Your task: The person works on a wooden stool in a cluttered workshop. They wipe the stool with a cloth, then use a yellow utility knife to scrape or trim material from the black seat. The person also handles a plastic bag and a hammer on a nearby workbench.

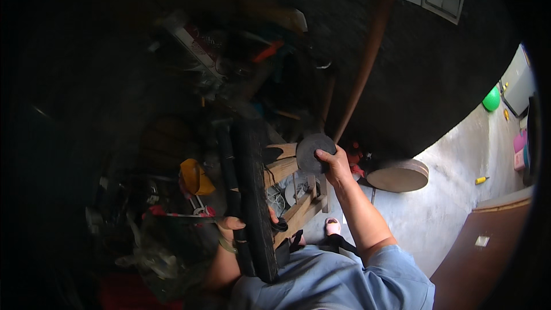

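Note:
My left hand [232,224] wraps around a long black padded-looking bar [252,195] that stands on end in front of me. Its thumb side shows left of the bar, and some fingertips show on the right. A thinner dark rod [228,155] runs along the bar's left side. Pale wooden pieces [282,171] reach out from its right side like a frame or legs. My right hand [333,163] is closed on a dark grey round disc [310,154], thumb flat on its face. The disc overlaps the end of a wooden piece; whether they touch I cannot tell.
Dim clutter fills the left, with a yellow scoop-shaped thing [196,177] among it. A brown pole [367,57] leans by the dark wall. A round lid-like board [399,175] stands right of my hand. A brown panel [485,247] and a green ball [491,99] are further right.

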### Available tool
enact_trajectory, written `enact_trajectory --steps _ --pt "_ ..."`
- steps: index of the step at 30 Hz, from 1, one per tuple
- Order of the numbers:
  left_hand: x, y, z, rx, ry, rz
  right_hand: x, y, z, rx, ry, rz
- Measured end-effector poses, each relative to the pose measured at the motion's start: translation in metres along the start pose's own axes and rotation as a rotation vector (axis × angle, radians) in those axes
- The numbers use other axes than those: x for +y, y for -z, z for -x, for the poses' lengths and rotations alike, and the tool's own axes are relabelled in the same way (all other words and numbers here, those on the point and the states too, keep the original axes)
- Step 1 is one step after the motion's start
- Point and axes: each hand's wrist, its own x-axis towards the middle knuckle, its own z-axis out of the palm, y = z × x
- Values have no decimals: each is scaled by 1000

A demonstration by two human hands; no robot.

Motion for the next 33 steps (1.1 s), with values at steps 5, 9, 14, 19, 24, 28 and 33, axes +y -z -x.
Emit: enact_trajectory --steps 5,9,14,19,24,28,33 --pt "5 -13 4 107 -6 8 28 61 -38 212 83 394" --pt "8 -11 8 143 -37 24 47 68 -35 208 177 606" --pt "5 3 20 195 -62 151 31 8 -22 61 119 346" --pt "2 12 31 232 -119 199 29 -13 -17 -42 147 693" --pt "11 17 35 280 -143 154 27 -44 -15 -153 135 858" --pt "12 31 36 304 -168 210 29 -61 -17 -239 205 931" --pt "13 47 33 313 -203 258 7 -86 -20 -342 256 1081"
